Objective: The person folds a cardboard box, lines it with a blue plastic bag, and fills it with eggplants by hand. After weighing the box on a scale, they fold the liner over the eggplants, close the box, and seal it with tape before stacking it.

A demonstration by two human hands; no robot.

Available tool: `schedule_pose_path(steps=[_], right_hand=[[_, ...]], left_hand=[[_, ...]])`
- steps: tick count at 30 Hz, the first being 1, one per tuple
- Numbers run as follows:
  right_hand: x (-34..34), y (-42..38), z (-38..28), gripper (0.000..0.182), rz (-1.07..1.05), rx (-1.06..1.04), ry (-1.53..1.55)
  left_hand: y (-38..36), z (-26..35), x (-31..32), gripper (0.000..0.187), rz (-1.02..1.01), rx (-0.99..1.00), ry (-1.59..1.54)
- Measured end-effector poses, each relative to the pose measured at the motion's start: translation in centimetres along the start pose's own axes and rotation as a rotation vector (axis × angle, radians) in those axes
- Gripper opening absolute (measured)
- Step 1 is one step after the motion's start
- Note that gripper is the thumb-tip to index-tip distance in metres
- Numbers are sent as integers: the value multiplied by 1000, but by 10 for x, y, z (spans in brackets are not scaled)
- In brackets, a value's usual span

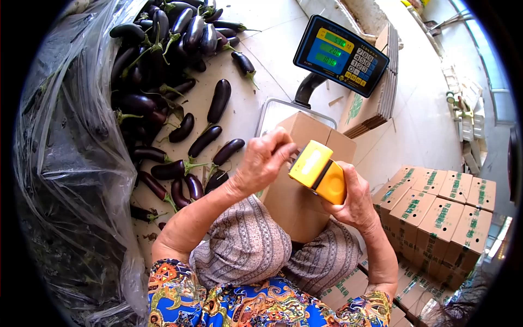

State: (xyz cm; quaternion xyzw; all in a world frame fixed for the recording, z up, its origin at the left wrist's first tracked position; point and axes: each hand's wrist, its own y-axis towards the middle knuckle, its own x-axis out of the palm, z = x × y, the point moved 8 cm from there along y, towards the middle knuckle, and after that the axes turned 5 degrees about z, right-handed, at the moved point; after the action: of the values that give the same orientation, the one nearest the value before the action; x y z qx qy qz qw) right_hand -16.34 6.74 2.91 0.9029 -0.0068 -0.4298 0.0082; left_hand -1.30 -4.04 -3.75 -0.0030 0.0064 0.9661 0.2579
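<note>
My right hand [354,197] is wrapped round a yellow packing tape dispenser [311,163], held above a closed cardboard box [291,207]. My left hand [265,159] is closed in a pinch at the dispenser's dark left edge. Whatever lies between those fingertips is too small to make out. The box is between my knees, in front of the platform scale's metal plate [265,115]; my hands hide part of its top. Behind it, the scale's display [341,54] stands on a black post with green digits lit.
A large heap of eggplants [163,60] spreads over the floor on the left, several lying loose near my left forearm. Clear plastic sheeting [76,163] covers the far left. Flattened cartons [376,92] lean behind the scale. Stacked printed boxes [436,212] stand at the right.
</note>
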Motion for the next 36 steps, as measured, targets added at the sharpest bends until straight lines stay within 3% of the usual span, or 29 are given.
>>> schedule_pose_path(steps=[6, 9, 10, 12, 22, 25, 27, 31, 36], right_hand=[[6, 17, -17, 63, -154, -73, -141], [-4, 8, -8, 62, -239, -6, -237], [-7, 2, -4, 60, -261, 28, -261], [-11, -9, 0, 60, -254, 29, -292], [-12, -17, 11, 63, -289, 90, -339], [-8, -15, 10, 61, -284, 66, -347], [-9, -15, 9, 61, -274, 55, -353], [-8, -15, 10, 59, -270, 88, -339], [-8, -14, 9, 59, -189, 44, -309]], left_hand=[[-13, -34, -43, 17, 149, -108, 95], [-20, -78, -91, 19, 314, -178, 68], [-25, -95, -104, 18, 322, -288, -4], [-33, -109, -113, 21, 313, -311, 27], [-45, -160, -86, 22, 265, -403, -67], [-39, -169, -70, 19, 242, -184, 166], [-41, -185, -52, 17, 187, -206, 281], [-38, -197, 8, 14, 89, -55, 494], [-39, -198, 11, 14, 31, -62, 505]])
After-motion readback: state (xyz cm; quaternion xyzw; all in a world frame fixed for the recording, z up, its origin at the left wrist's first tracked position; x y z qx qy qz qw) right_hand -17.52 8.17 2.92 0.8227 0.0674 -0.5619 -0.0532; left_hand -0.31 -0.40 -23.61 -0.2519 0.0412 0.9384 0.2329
